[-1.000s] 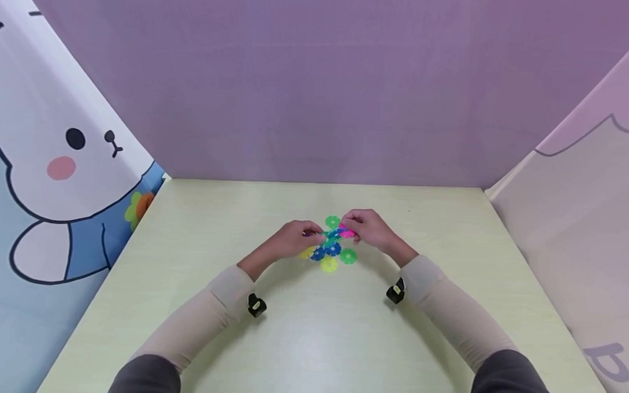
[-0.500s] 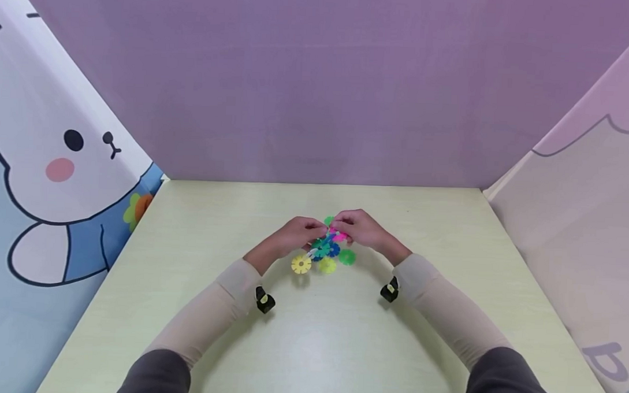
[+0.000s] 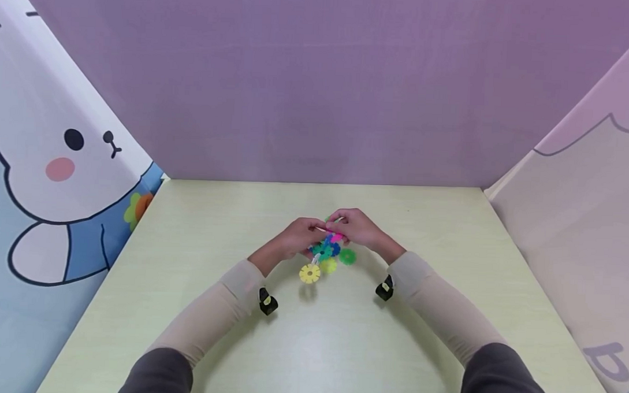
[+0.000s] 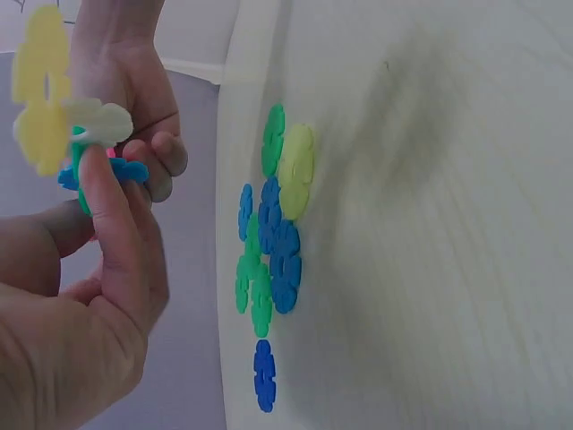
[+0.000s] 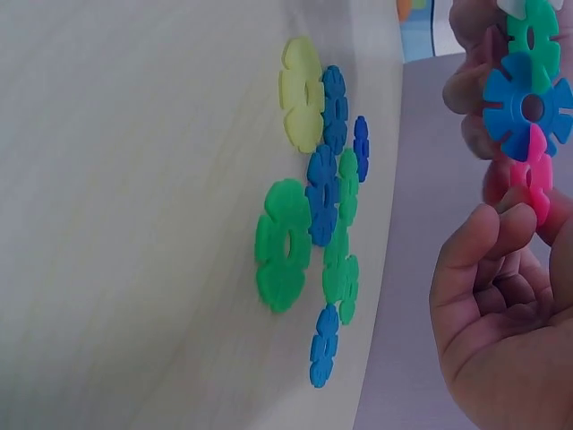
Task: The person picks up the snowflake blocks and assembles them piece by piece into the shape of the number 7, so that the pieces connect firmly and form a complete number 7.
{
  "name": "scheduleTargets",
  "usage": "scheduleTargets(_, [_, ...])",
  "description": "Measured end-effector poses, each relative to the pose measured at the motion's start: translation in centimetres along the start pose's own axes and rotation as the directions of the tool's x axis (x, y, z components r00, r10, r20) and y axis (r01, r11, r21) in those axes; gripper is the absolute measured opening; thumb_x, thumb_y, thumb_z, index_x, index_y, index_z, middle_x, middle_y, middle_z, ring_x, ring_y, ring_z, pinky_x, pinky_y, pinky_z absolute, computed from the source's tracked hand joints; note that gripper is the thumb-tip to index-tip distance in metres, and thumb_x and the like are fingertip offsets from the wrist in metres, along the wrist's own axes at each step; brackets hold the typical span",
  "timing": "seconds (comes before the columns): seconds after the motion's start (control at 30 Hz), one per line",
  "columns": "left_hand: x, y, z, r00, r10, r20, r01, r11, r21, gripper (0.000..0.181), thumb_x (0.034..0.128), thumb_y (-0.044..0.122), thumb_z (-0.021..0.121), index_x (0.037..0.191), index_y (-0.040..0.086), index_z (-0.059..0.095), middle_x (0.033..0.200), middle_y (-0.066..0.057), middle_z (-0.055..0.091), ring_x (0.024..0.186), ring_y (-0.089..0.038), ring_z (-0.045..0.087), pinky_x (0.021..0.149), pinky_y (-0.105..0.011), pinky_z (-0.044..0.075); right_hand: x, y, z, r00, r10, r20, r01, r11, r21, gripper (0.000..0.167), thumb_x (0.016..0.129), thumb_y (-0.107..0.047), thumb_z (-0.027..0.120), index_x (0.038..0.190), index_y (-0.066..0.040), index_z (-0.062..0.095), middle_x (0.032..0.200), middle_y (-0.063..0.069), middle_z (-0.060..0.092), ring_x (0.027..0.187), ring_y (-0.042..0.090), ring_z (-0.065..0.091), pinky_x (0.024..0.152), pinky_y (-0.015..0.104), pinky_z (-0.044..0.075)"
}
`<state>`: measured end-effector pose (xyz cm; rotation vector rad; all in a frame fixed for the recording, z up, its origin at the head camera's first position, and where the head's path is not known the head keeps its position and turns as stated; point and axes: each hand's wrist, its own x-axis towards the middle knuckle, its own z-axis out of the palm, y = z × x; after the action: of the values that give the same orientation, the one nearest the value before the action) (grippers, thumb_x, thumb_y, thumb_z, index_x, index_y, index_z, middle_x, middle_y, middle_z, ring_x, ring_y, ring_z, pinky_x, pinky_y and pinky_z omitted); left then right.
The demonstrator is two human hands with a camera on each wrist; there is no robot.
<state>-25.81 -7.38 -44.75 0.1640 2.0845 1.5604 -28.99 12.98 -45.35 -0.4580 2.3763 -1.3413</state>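
"So why are both of us needed on it?"

"Probably to steady the joint: our left hand [image 3: 294, 238] pinches the chain [image 5: 506, 94] near its green disc [image 5: 548, 54], and our right hand [image 3: 361, 228], fingers curled, pinches its pink disc [image 5: 540, 184]. All hangs above the table [image 3: 309, 346]; loose discs [image 5: 318, 215] lie below, likely for easy reach."

"Any writing?"

"Only letter-like marks [image 3: 603, 350] on the right drape [image 3: 568, 228], which we can't read surely."
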Motion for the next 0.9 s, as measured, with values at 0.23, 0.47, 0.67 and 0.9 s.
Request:
scheduleTargets(0.23, [-0.4,0.3,-0.2,1.0,0.005,-0.026,-0.006,1.0,-0.015,0.038,0.102,0.019,0.063,0.14,0.015,0.061,0.115,-0.013,0.067,0.077,-0.017,0.068,0.06,-0.034,0.062,0.1,0.1,-0.2,1.0,0.01,-0.023,-0.01,1.0,-0.024,0.027,0.105,-0.034,0.059,0.115,-0.011,0.069,0.078,0.005,0.063,0.063,0.017,0.058,0.064,0.032,0.058])
scheduleTargets(0.47, [-0.4,-0.2,-0.9,0.998,-0.027,-0.063,0.026,1.0,-0.012,0.037,0.1021,0.022,0.063,0.139,0.018,0.062,0.113,-0.01,0.068,0.083,-0.017,0.068,0.069,-0.038,0.063,-0.2,0.6,-1.0,0.999,-0.012,-0.039,0.007,0.989,-0.144,0.025,0.106,-0.032,0.057,0.116,-0.011,0.068,0.089,0.018,0.065,0.07,0.02,0.058,0.067,0.032,0.057])
scheduleTargets(0.67, [-0.3,-0.7,-1.3,0.996,-0.051,-0.079,0.047,0.998,-0.051,0.036,0.1018,0.022,0.063,0.137,0.017,0.061,0.116,-0.013,0.071,0.087,-0.019,0.071,0.07,-0.036,0.063,0.0,1.8,-1.4,0.997,-0.027,-0.078,-0.003,0.933,-0.36,0.024,0.104,-0.024,0.06,0.118,-0.007,0.068,0.1,0.012,0.071,0.082,0.022,0.064,0.069,0.029,0.054])
scheduleTargets(0.9, [-0.3,-1.3,-1.6,0.994,-0.061,-0.088,0.054,0.995,-0.084,0.033,0.1024,0.023,0.062,0.135,0.017,0.06,0.116,-0.014,0.071,0.085,-0.018,0.07,0.066,-0.033,0.062,0.3,3.2,-2.0,0.996,-0.023,-0.084,-0.02,0.876,-0.482,0.025,0.101,-0.019,0.063,0.122,-0.004,0.066,0.097,0.01,0.07,0.078,0.018,0.06,0.069,0.028,0.051])
